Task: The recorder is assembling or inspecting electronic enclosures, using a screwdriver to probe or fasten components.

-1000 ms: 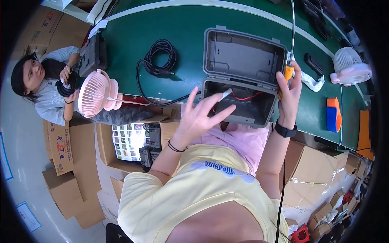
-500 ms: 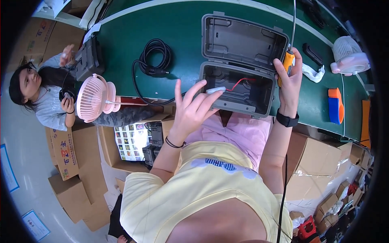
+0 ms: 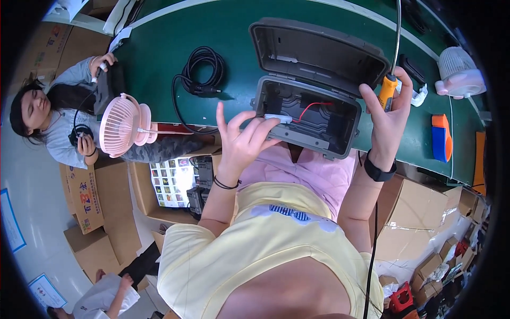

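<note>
A dark grey plastic case (image 3: 309, 139) lies at the table's front edge, its hinged lid (image 3: 319, 50) raised at the far side. My left hand (image 3: 244, 135) is at the case's near left corner, thumb and fingers closed on a small white cylinder (image 3: 279, 118) with a red wire (image 3: 311, 108) running from it into the case. The index finger points up, free. My right hand (image 3: 390, 111), right of the case, grips a screwdriver (image 3: 389, 87) by its orange handle, the long metal shaft pointing away from me.
A coiled black cable (image 3: 204, 80) lies left of the case. A pink fan (image 3: 119, 127) and a co-worker (image 3: 64, 117) handling a dark case are farther left. At right are a tape dispenser (image 3: 440, 139), a white-pink fan (image 3: 459, 72) and white crumpled material (image 3: 419, 95). Cardboard boxes (image 3: 419, 212) stand below.
My right hand has moved right with the screwdriver, away from the lid, which now tilts nearer. The white cylinder has shifted slightly left. Another person has come into view at lower left.
</note>
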Motion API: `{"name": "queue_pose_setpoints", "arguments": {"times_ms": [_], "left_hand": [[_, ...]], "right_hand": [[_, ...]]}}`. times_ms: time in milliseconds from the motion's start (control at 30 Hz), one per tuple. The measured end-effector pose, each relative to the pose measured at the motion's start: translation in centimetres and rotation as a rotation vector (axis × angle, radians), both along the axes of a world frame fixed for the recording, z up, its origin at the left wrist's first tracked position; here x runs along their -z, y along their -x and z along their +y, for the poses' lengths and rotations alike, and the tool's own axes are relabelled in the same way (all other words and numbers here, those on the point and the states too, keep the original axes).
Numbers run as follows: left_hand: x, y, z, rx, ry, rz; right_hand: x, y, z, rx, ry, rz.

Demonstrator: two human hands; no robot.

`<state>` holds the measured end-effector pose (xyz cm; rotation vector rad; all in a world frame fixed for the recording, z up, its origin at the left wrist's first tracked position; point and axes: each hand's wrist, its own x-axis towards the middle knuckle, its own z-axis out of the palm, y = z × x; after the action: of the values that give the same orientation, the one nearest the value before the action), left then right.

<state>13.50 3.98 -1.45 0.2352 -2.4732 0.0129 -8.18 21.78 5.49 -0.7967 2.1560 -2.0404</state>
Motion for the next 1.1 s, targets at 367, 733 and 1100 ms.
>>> {"name": "queue_pose_setpoints", "arguments": {"times_ms": [367,733,1100], "left_hand": [[-1.4,-0.3,-1.2,0.062,-0.081,0.049],[-1.7,2.8,-1.7,0.084,-0.447,0.219],[2.5,4.1,-0.6,0.108,-0.849,0.526]], "right_hand": [[0.9,0.2,-1.6,-0.128,0.301,-0.306],[1.5,2.1,-4.2,-0.069,0.215,-0.416],[1.7,2.1,-3.7,-0.068,0.197,-0.375]]}}
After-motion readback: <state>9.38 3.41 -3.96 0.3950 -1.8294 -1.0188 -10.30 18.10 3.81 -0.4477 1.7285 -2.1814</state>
